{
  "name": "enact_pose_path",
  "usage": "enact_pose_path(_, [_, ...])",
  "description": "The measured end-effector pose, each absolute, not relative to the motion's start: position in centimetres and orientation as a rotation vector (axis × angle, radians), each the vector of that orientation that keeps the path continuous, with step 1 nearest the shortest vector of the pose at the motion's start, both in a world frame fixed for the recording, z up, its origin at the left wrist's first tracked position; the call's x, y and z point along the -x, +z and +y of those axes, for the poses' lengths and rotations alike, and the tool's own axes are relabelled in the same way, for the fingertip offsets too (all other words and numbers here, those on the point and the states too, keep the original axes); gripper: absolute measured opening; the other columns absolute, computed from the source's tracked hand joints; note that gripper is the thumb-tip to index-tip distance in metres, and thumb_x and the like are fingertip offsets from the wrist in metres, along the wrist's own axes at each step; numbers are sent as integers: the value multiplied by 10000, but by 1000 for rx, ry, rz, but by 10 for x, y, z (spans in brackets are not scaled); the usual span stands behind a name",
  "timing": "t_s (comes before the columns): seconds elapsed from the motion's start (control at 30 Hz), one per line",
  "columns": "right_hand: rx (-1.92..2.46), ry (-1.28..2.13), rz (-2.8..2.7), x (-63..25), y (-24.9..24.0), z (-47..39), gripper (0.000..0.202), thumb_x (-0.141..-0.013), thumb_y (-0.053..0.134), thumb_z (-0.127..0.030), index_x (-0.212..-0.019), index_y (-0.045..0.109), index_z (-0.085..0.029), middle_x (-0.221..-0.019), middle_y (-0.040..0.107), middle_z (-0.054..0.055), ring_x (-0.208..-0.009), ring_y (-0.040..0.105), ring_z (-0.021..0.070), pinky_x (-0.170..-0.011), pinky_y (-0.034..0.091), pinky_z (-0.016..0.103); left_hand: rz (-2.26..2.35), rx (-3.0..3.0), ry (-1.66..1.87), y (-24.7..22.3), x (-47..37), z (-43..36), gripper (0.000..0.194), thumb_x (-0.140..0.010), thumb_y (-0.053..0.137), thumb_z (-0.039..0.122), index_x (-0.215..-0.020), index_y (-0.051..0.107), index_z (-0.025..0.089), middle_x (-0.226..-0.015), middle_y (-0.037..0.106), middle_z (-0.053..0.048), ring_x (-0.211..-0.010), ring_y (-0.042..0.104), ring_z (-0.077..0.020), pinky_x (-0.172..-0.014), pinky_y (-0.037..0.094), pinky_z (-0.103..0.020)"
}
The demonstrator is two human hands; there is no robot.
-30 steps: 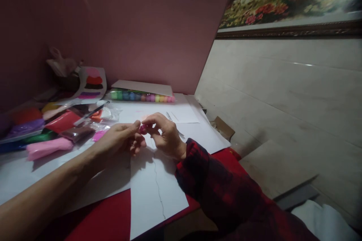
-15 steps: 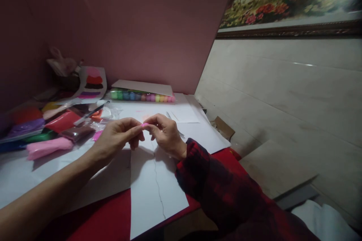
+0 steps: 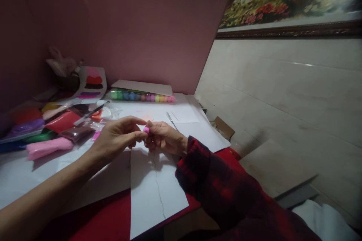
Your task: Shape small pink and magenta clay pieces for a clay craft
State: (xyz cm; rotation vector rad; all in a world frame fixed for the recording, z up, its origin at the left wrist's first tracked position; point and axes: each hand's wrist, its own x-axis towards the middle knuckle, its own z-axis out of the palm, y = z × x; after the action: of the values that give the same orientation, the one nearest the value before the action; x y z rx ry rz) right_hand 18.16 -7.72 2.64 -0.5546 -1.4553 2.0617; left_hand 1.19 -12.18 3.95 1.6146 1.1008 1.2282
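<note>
Between the thumb and fingers of my right hand point(image 3: 166, 136) is a small lump of bright pink modelling clay point(image 3: 146, 130). My left hand point(image 3: 116, 132) is close beside it, thumb and forefinger apart, their tips around the lump's left side. Whether those tips touch the clay I cannot tell. Both hands are above a white sheet of paper point(image 3: 152, 196) with a thin, wavy dark line drawn down it. A slim metallic tool point(image 3: 171, 119) lies on the paper behind my right hand.
Several bags of coloured clay point(image 3: 63, 120) are heaped at the left, with a pen-like stick point(image 3: 92, 113) on top. A clear pack of coloured balls point(image 3: 141, 96) lies at the back. A cardboard box point(image 3: 223, 128) is past the table's right edge.
My right hand has turned, and more of the pink clay shows in its fingers. My left thumb and forefinger, pinched together on the clay before, have parted.
</note>
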Motion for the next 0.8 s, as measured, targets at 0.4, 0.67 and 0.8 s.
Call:
enact_pose_path(0.4, [626, 1396, -1571, -174, 21, -74, 379, -754, 664, -525, -830, 566, -167, -639, 532, -48, -465, 475, 60, -401, 433, 191, 1211, -1669, 1179, 38, -9, -119, 241, -780, 665, 411, -752, 684, 172, -609, 635, -9, -482, 539, -115, -469, 442, -232])
enact_pose_path(0.67, [515, 1135, -1753, -173, 23, -80, 158, -822, 624, -281, -960, 633, -203, -822, 585, 7, -647, 547, 96, -450, 479, 194, 1213, -1640, 1118, 37, -7, -116, 294, -784, 658, 418, -640, 652, 162, -570, 618, -15, -469, 524, -107, -476, 397, -222])
enact_pose_path(0.8, [518, 1129, -1749, -173, 22, -79, 109, -824, 621, -272, -887, 610, -184, -798, 578, 5, -632, 542, 95, -450, 465, 195, 1159, -1562, 1100, 34, -7, -117, 337, -802, 627, 473, -697, 673, 157, -636, 649, -31, -491, 539, -113, -490, 418, -229])
